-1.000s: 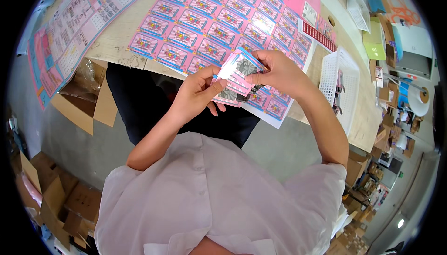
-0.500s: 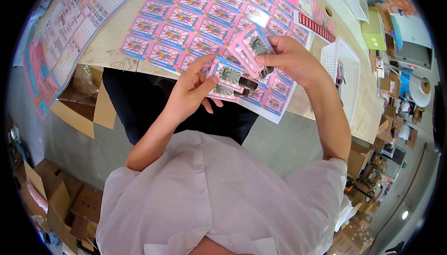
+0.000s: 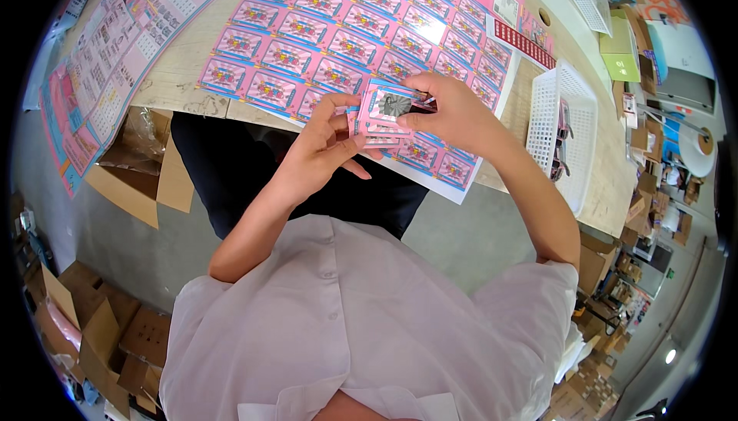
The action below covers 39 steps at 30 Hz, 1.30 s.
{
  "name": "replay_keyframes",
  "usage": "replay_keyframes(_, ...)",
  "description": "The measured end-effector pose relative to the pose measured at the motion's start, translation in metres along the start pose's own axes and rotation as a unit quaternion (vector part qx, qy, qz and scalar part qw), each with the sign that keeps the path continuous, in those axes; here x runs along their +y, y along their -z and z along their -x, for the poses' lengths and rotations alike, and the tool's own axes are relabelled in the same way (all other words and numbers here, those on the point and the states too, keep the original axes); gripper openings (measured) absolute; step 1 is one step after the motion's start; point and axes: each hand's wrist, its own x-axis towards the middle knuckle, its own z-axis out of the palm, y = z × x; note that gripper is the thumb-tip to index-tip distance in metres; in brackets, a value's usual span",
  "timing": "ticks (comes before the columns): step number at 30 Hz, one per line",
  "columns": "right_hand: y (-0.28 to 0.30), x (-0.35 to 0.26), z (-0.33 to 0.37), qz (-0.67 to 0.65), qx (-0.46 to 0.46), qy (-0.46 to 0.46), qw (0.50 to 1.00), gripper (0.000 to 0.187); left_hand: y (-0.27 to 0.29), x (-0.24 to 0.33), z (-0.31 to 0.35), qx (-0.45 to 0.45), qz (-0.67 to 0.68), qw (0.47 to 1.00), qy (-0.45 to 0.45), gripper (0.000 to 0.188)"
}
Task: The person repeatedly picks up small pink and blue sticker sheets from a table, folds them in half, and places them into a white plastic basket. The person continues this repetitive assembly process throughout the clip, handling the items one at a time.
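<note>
The cards (image 3: 384, 117) are gathered but not yet squared, their count unclear, over the near edge of the pink sheet (image 3: 304, 21), the left hand (image 3: 319, 144) holding their left edge, the right hand (image 3: 450, 114) pinching their right.

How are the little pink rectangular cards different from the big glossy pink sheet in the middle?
The little cards are in the left hand and right hand; the big sheet lies on the wooden table. The cards show a grey picture; the sheet shows many colourful ones. Both have pink and blue.
</note>
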Motion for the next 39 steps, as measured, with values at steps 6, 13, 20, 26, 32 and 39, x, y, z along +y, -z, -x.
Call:
replay_keyframes(6, -0.007, -0.007, 0.013, 0.064, 0.03, 0.076, 0.995, 0.055, -0.001, -0.004, -0.002, 0.013, 0.04, 0.998, 0.036, 0.052)
replay_keyframes(13, 0.005, -0.033, 0.019, 0.092, -0.069, 0.047, 0.992, 0.073, -0.013, -0.001, -0.003, -0.001, 0.084, 0.996, 0.039, 0.071)
replay_keyframes(20, -0.021, -0.029, 0.037, 0.238, 0.023, 0.121, 0.963, 0.069, -0.018, -0.008, -0.004, 0.011, 0.089, 0.994, 0.054, 0.062)
replay_keyframes(26, -0.023, -0.035, 0.042, 0.231, 0.026, 0.134, 0.963, 0.059, -0.025, -0.015, -0.004, 0.013, 0.077, 0.994, 0.071, 0.055)
replay_keyframes(32, -0.025, -0.03, 0.055, 0.238, 0.027, 0.107, 0.965, 0.06, -0.039, -0.023, -0.009, 0.02, 0.043, 0.995, 0.088, 0.048)
replay_keyframes(39, -0.007, -0.026, 0.074, 0.231, 0.015, 0.026, 0.972, 0.061, -0.051, -0.026, -0.009, -0.016, 0.06, 0.997, 0.052, 0.05)
